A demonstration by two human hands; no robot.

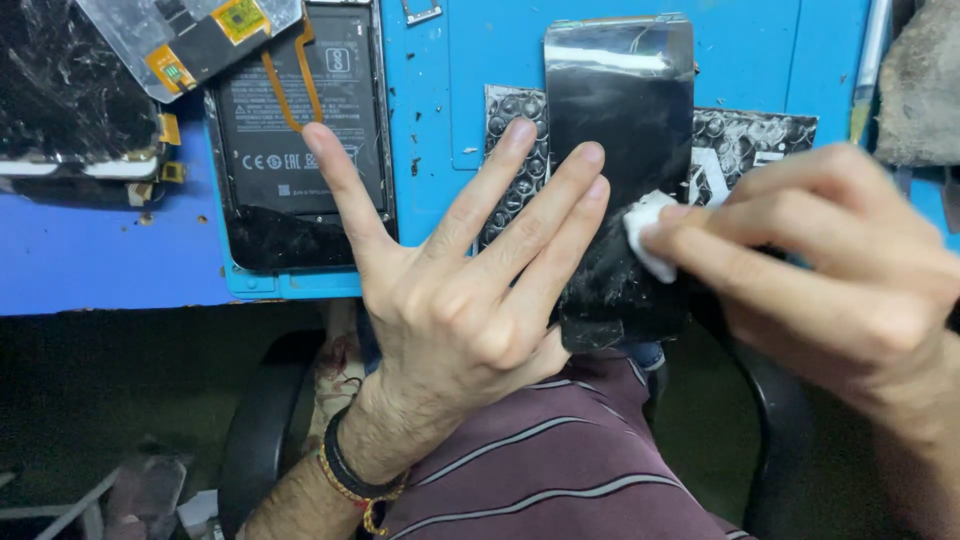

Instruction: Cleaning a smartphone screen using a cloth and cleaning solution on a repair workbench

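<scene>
A black glossy phone screen panel (620, 130) lies on the blue work mat (760, 50), its near end sticking out past the table edge. My left hand (470, 290) is spread flat, fingers apart, with the fingertips pressing on the panel's left side. My right hand (840, 280) pinches a small white wad (648, 232) and holds it against the panel's lower right area.
An opened phone body with battery and orange flex cable (300, 120) lies to the left. A cracked screen (70, 90) sits at the far left. Bubble wrap (750, 140) lies under the panel. A grey cloth (920, 80) is at the right. Below is my maroon striped shirt (560, 470).
</scene>
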